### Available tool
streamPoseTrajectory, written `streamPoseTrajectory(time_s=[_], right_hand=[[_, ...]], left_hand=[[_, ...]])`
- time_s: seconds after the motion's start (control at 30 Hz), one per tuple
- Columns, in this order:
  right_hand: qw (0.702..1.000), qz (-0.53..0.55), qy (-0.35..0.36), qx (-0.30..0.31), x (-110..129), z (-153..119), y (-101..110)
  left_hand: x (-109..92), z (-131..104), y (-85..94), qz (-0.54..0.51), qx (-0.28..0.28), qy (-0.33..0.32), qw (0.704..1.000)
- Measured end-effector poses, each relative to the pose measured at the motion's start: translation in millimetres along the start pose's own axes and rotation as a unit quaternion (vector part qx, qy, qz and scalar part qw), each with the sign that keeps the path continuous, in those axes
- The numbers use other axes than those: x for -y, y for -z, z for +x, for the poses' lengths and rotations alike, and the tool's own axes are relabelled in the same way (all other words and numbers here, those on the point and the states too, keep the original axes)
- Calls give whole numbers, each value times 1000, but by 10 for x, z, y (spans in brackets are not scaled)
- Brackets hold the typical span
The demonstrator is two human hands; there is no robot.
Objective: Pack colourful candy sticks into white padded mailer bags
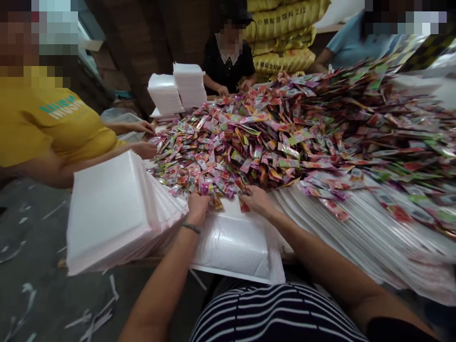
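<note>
A large heap of small, shiny, colourful packets (249, 137) covers the table before me. My left hand (198, 208), with a dark band on its wrist, is at the near edge of the heap, its fingers closed round small packets. Opposite it, my right hand (259, 201) grips packets too, and a red one shows below its fingertips. A few loose packets (216, 203) lie between the hands. Directly below them, against my striped top, rests a white padded mailer (233, 247), lying flat. Both sets of fingertips are partly hidden among the packets.
White mailers (107, 204) are stacked at left; more mailers (342, 232) fan out at right under packets. Further stacks (188, 85) stand at the back. Co-workers sit around the heap, one in a yellow shirt (71, 118). Yellow sacks (285, 28) are piled behind. Paper strips (96, 323) litter the floor.
</note>
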State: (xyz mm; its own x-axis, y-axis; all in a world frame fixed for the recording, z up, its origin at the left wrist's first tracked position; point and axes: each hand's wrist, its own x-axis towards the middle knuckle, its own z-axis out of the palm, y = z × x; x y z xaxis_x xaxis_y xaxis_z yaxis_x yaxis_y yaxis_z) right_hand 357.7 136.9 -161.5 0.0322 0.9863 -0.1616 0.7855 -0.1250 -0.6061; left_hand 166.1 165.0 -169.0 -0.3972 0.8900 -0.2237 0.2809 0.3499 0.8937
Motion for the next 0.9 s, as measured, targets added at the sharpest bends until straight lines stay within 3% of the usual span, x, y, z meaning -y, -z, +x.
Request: streamPoseTrajectory(time_s=[0.07, 0.27, 0.37, 0.53, 0.73, 0.8, 0.9], right_hand=[[998, 46, 26, -29, 117, 147, 10], [991, 127, 40, 6, 454, 540, -194], [984, 176, 21, 25, 355, 581, -260], [951, 285, -6, 120, 109, 528, -169], [908, 392, 11, 147, 119, 444, -83], [911, 388, 16, 140, 141, 442, -73], [943, 317, 6, 101, 187, 481, -90]], left_hand=[[-17, -56, 49, -8, -7, 14, 1000], [-76, -98, 85, -68, -20, 22, 997], [-44, -78, 94, -108, -10, 34, 994], [12, -71, 110, -189, 10, 45, 981], [25, -156, 184, -235, 29, 39, 971], [34, -175, 210, -239, 29, 39, 970], [39, -191, 219, -238, 30, 44, 970]])
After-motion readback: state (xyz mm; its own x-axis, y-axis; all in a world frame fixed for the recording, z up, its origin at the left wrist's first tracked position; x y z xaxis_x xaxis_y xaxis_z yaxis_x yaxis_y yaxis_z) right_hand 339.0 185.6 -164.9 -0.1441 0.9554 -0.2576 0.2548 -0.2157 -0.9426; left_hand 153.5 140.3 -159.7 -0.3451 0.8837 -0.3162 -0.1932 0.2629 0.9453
